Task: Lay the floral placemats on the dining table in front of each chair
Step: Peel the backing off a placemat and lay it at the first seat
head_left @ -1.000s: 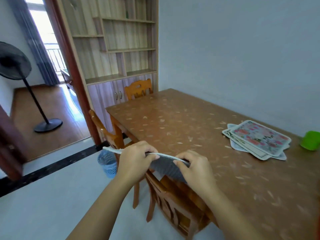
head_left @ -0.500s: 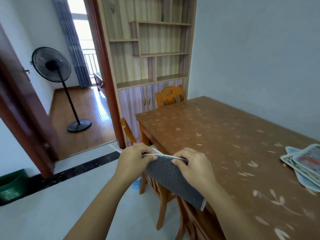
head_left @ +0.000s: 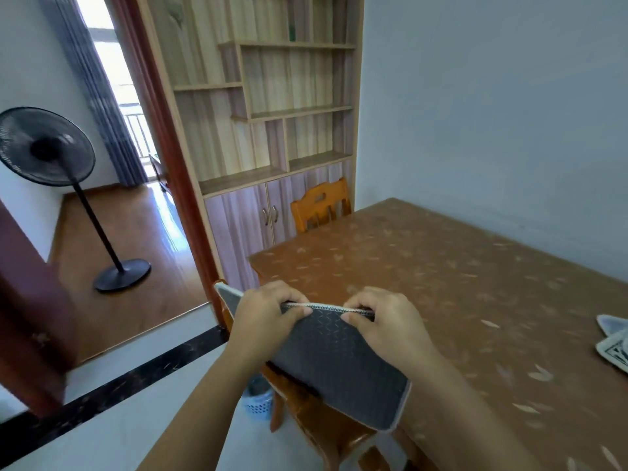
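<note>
Both the left hand (head_left: 268,312) and right hand (head_left: 390,322) still pinch the placemat (head_left: 339,368), now showing more grey underside.

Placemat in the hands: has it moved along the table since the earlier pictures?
Yes. The placemat, gripped by the left hand and right hand, has gone along the table edge, away from the stack, toward the cabinet.

No readable text, label, brand, number or sign shows on anything in view.
</note>
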`<action>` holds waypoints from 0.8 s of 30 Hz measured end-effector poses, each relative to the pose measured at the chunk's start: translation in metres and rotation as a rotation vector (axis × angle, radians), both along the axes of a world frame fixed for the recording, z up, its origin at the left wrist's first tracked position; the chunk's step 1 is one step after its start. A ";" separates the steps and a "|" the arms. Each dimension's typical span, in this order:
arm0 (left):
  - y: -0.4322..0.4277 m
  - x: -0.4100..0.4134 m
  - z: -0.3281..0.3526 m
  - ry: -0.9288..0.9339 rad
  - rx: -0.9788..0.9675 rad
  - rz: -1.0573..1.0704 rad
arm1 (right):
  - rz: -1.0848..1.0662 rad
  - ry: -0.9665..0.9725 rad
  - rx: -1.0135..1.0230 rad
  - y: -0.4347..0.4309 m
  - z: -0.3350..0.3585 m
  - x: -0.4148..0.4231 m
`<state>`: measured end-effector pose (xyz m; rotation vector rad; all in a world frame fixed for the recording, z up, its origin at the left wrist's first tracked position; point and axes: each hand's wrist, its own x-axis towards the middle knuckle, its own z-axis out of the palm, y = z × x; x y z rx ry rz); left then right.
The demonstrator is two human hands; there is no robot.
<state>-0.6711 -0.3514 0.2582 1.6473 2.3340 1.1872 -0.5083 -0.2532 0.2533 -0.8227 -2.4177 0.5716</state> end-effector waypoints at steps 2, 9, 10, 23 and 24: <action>0.014 -0.014 -0.004 0.047 0.018 -0.032 | -0.033 0.010 -0.008 0.009 -0.005 -0.011; 0.063 -0.077 -0.020 0.014 -0.026 -0.138 | -0.171 -0.025 0.018 0.037 -0.015 -0.064; 0.069 -0.089 -0.022 0.013 -0.021 -0.158 | -0.197 -0.031 0.022 0.040 -0.015 -0.075; 0.156 -0.203 -0.009 -0.011 0.089 -0.532 | -0.577 0.019 0.138 0.063 -0.006 -0.179; 0.163 -0.204 -0.010 -0.022 0.098 -0.558 | -0.600 0.019 0.159 0.066 -0.007 -0.180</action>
